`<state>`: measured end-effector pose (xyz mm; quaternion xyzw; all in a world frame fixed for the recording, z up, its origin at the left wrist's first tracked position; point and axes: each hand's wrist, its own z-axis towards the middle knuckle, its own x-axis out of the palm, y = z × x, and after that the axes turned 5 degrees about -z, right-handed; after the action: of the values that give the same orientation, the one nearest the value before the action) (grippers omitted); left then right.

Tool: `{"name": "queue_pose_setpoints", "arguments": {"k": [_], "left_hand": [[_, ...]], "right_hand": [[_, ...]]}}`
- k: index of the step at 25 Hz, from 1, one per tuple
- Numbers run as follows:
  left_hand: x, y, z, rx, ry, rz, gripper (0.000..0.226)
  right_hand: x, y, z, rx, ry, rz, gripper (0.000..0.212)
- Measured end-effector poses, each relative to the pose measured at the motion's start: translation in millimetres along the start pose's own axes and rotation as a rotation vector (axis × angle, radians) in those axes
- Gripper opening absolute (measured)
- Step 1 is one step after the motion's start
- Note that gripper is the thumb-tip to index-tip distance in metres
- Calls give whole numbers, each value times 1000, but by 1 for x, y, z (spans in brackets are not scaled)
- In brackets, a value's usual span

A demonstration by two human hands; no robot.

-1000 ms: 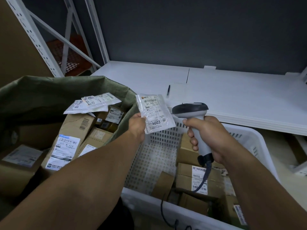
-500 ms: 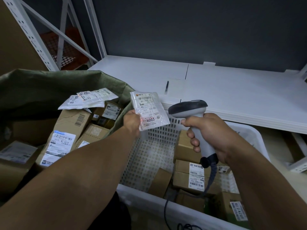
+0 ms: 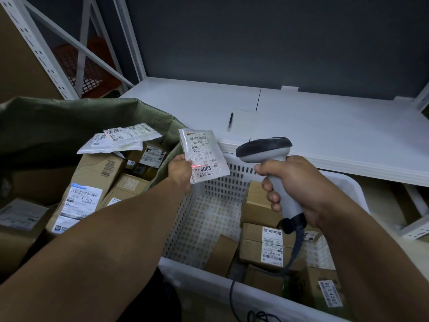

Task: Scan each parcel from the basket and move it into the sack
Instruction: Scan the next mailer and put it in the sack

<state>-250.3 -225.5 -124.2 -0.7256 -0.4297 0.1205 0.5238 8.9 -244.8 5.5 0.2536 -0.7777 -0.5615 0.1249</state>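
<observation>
Left hand (image 3: 180, 169) pinches flat glossy plastic parcel (image 3: 204, 158) by left edge, over far-left corner of basket (image 3: 209, 219); red line on label. Right hand (image 3: 299, 189) wraps smooth grey scanner (image 3: 269, 159) handle. Perforated white basket holds cardboard boxes (image 3: 262, 242). Woven green sack (image 3: 58, 122) left, with boxes.

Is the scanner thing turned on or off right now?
On. A red line of light glows across the label of the white packet, near 4003, and the scanner in the right hand points at it.
</observation>
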Motion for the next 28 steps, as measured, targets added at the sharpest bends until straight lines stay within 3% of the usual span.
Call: {"name": "queue_pose_setpoints", "arguments": {"k": [18, 28], "left_hand": [[6, 1, -2, -31, 50, -8, 34], [7, 1, -5, -20, 40, 15, 29]], "right_hand": [[-6, 1, -4, 16, 26, 10, 11], [-9, 0, -4, 26, 24, 0, 33]]}}
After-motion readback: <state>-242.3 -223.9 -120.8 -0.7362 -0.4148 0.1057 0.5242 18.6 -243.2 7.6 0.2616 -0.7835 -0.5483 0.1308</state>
